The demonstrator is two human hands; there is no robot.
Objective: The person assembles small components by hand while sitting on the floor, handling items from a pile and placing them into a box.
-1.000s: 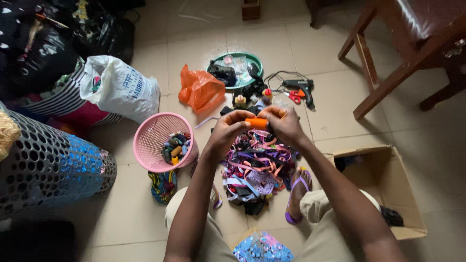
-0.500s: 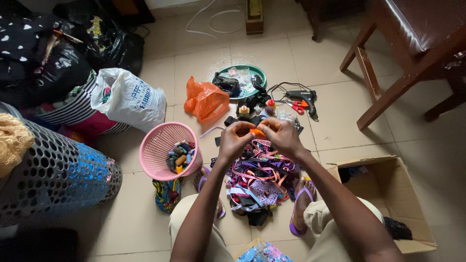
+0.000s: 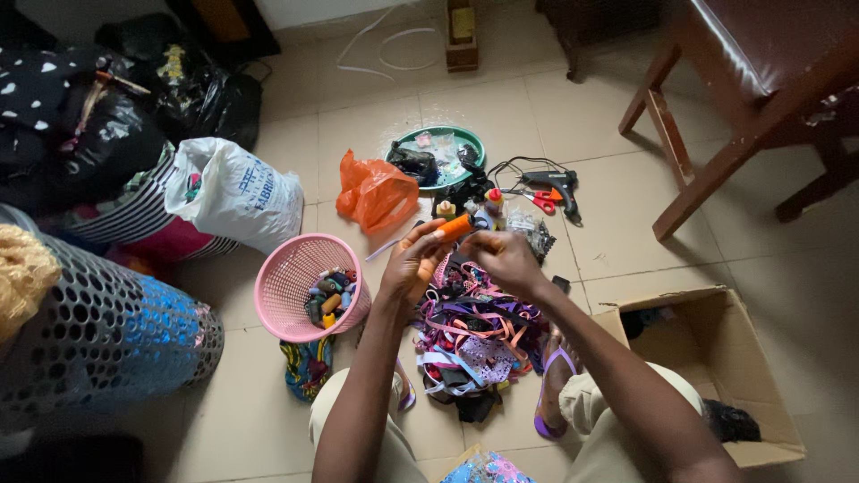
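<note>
Feet: purple sandal [image 3: 548, 394] on the right foot, beside the pile.
Pile: tangled ribbons [image 3: 474, 335] on the tiled floor between the knees.
Box: open cardboard box [image 3: 716, 358] to the right.
Basket: pink basket [image 3: 300, 286] to the left, small spools inside.
Left hand [image 3: 412, 264]: fingers curled round an orange tube [image 3: 455, 227] – gripped near its lower end, held tilted above the ribbons.
Right hand [image 3: 506, 259]: fingers bent, tips close by the tube; whether they pinch anything cannot be told.
Further off: orange bag [image 3: 376, 192], green tray [image 3: 438, 154], scissors [image 3: 541, 197], glue gun [image 3: 555, 183] – all on the floor.
</note>
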